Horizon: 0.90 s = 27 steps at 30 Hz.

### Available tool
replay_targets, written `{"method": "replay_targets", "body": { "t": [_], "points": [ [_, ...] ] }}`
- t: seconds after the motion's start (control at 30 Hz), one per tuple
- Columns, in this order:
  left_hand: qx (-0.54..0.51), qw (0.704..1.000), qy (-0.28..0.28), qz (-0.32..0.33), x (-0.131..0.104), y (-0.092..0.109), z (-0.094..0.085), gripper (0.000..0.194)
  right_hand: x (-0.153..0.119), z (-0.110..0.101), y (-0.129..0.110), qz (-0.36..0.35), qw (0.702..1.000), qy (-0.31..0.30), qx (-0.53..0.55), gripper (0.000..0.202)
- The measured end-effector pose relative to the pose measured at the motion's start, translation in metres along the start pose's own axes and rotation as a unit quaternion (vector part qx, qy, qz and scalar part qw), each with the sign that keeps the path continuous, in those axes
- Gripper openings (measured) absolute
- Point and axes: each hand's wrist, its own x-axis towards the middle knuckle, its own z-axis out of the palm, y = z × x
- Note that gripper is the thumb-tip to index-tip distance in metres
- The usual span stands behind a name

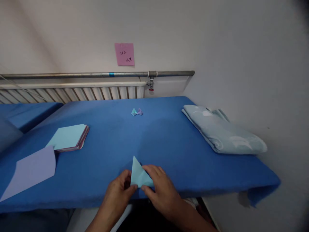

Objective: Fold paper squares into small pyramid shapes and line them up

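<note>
Between my two hands is a light-blue sheet of origami paper (138, 175), folded into a triangle with one point turned away from me. My left hand (120, 187) pinches its lower left corner between thumb and fingers. Along the right side, my right hand (160, 185) grips the paper, thumb at the bottom edge and fingers over the sloping edge. The paper is held near the front edge of the blue-covered table (108, 135). Farther back lies a small folded paper piece (137, 112), part light blue and part purple.
At the left sits a stack of coloured paper (67, 137), light blue on top, with a loose lavender sheet (33, 169) in front. A folded pale-green blanket (222, 130) rests at the right. Behind are a radiator (103, 91), a pipe (79, 75) and a pink note (125, 54) on the wall.
</note>
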Motion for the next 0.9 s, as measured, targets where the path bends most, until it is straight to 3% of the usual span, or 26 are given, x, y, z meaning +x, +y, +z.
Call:
{"method": "replay_targets", "body": {
  "t": [0.1,0.2,0.23,0.4,0.63,0.77,0.9],
  "points": [
    [-0.1,0.994,-0.041,0.0,-0.014,0.005,-0.003,0.013,-0.004,-0.007,-0.008,0.075,0.985,0.016,0.152,0.047],
    [-0.123,0.99,-0.066,-0.012,-0.028,0.008,-0.007,0.016,-0.012,-0.015,-0.021,0.097,0.96,-0.021,0.263,0.012],
    [-0.135,0.989,-0.066,-0.012,-0.032,0.009,-0.007,0.017,-0.015,-0.018,-0.025,0.093,0.956,-0.021,0.278,0.01],
    [-0.224,0.973,-0.054,-0.01,-0.041,0.004,0.003,0.021,-0.028,-0.028,-0.041,0.088,0.954,0.04,0.283,0.018],
    [-0.417,0.898,-0.133,-0.045,-0.033,-0.013,0.007,0.019,-0.031,-0.04,-0.042,0.108,0.879,-0.002,0.464,0.031],
    [-0.452,0.875,-0.165,-0.054,-0.038,-0.012,0.005,0.023,-0.033,-0.04,-0.051,0.108,0.863,-0.052,0.491,0.029],
    [-0.447,0.875,-0.179,-0.051,-0.042,-0.011,0.006,0.026,-0.034,-0.039,-0.059,0.104,0.861,-0.067,0.493,0.029]
  ]
}}
